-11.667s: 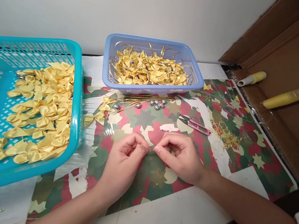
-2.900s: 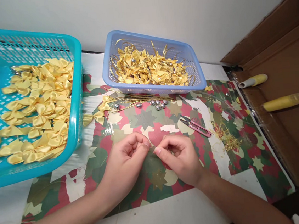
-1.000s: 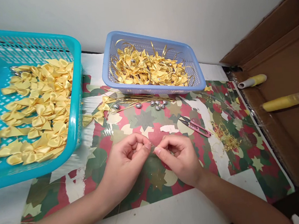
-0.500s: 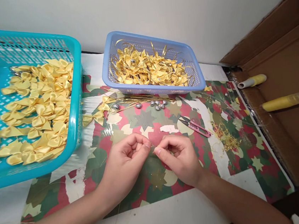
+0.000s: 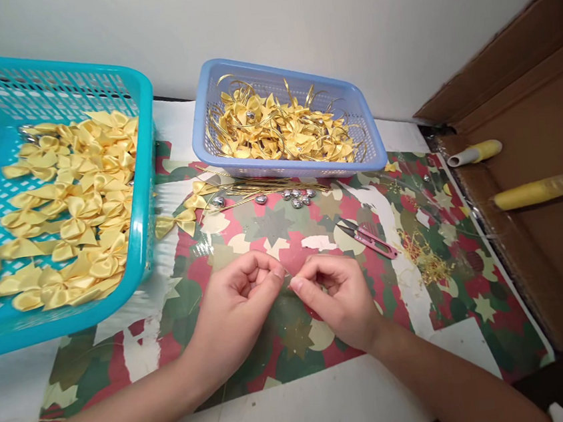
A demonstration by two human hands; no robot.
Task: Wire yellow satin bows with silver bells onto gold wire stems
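Left hand (image 5: 243,295), right hand (image 5: 339,295): thumbs pinched to forefingers, tips nearly meeting over the red, green and cream patterned sheet (image 5: 299,357). From where I stand, any piece between them is too fine to identify; presumably light, flexible, easily dropped. Grip near its ends.

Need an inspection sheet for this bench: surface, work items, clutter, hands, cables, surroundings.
Surface: patterned sheet over a white tabletop; pale, worn-looking patches.
Work items: yellow bows in the teal basket; more bows with gold cords in the blue basket; gold strands and silver beads in front of it.
Clutter: thread scraps right of the pink-handled snips.
Hands: left hand and right hand pinched, fingertips close; anything between them too fine to tell.
Cables: nothing seen.
Surroundings: white wall behind; brown cardboard and two yellow-and-pale tubes at right.
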